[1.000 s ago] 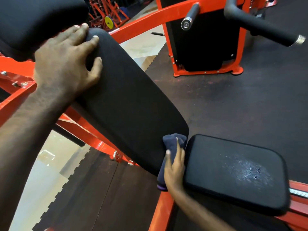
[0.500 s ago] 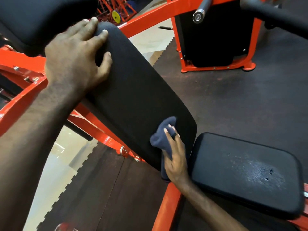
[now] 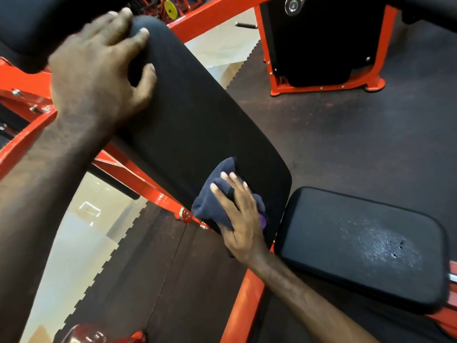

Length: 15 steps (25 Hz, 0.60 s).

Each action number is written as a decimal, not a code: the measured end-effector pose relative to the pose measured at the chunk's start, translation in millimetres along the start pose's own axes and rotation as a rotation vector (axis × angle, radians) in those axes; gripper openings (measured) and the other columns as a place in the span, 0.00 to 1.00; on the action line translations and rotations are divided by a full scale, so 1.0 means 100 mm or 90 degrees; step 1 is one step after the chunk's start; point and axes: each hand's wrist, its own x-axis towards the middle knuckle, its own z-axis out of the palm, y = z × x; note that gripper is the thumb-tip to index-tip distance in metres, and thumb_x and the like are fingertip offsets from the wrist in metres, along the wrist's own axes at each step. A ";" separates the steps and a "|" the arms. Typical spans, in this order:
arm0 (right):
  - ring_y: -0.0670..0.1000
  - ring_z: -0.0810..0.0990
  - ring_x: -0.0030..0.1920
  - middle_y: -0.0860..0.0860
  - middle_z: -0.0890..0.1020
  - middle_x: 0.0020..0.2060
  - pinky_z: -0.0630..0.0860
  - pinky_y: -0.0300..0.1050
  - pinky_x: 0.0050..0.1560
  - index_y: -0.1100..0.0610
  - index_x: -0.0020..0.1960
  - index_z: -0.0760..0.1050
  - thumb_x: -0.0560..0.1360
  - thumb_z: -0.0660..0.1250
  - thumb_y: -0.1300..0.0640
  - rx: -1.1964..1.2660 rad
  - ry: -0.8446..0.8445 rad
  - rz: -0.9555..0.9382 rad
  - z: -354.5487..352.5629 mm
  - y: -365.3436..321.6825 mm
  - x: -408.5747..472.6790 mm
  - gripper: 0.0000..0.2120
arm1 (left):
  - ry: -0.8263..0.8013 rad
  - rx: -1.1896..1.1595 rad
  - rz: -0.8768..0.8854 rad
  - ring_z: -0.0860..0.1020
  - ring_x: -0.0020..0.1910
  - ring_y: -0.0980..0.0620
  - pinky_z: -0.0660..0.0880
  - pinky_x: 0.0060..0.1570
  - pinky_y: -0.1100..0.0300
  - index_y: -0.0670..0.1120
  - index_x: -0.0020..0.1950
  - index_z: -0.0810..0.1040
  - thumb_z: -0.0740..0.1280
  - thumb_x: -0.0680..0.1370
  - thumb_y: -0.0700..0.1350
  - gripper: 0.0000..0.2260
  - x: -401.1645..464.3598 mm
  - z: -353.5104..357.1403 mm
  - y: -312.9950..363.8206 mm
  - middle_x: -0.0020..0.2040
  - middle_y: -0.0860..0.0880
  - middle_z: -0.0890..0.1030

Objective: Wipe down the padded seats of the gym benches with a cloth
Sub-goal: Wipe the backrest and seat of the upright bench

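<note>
Cloth (image 3: 212,209) sits low on the inclined back pad (image 3: 197,115), near its bottom left edge, bunched under the right hand (image 3: 241,219). Right hand lies on top with fingers spread and fairly straight, pressing the cloth flat to the pad; no curl round it visible. Left hand (image 3: 99,73) rests at the far top end of the pad, fingers bent over the rounded edge, apparently bracing. Seat pad (image 3: 358,246) lies just right of the back pad, worn patch with small holes toward its right side.

Judgement: cloth is soft, light, limp; folds will slip unless pinned by palm pressure. Best held bunched, palm centred. Pad covering looks smooth and firm, so cloth should glide. Orange frame (image 3: 247,293) runs below.
</note>
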 end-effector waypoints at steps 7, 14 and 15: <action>0.58 0.59 0.84 0.47 0.60 0.84 0.62 0.74 0.77 0.41 0.85 0.58 0.83 0.65 0.58 0.027 -0.021 0.189 -0.16 0.52 -0.79 0.34 | 0.001 0.006 -0.011 0.67 0.82 0.43 0.69 0.75 0.43 0.49 0.80 0.73 0.58 0.84 0.58 0.27 -0.01 -0.06 0.08 0.83 0.44 0.68; 0.59 0.62 0.83 0.58 0.67 0.81 0.62 0.68 0.79 0.56 0.79 0.71 0.81 0.71 0.60 -0.015 0.030 0.004 0.06 -0.21 0.23 0.27 | -0.010 -0.065 -0.013 0.72 0.76 0.40 0.73 0.71 0.40 0.50 0.82 0.65 0.56 0.85 0.64 0.30 0.01 0.19 -0.10 0.78 0.45 0.74; 0.59 0.64 0.83 0.59 0.68 0.80 0.63 0.69 0.78 0.57 0.78 0.73 0.81 0.71 0.60 -0.017 0.043 -0.012 0.06 -0.13 0.16 0.25 | -0.022 -0.107 -0.010 0.74 0.73 0.38 0.75 0.70 0.38 0.50 0.81 0.66 0.57 0.84 0.63 0.28 0.01 0.22 -0.13 0.75 0.45 0.76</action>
